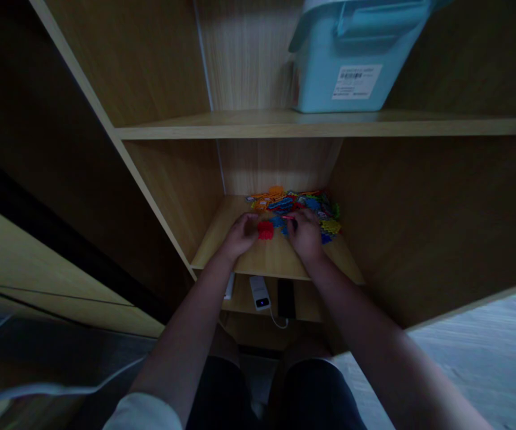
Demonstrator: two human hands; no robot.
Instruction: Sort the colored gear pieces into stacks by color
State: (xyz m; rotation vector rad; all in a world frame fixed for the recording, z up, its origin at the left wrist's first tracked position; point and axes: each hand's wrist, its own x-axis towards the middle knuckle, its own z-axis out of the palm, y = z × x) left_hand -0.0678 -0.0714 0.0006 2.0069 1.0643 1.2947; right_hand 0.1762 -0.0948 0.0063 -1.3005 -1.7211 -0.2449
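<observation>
Dim wooden cabinet (168, 185), with both hands in over a shelf (267, 258). I'd guess it's a piece-by-piece handling step, so the next move calls for a careful fingertip pinch. Starting from the front edge: left hand (239, 236) is loosely open, just left of a red clump (266, 230) near the middle, can't tell if it's touching. Right hand (306, 235), right of the clump, is pinching a small red piece (288, 217). Behind, a multicoloured pile (312, 203) spreads toward the back right corner.
</observation>
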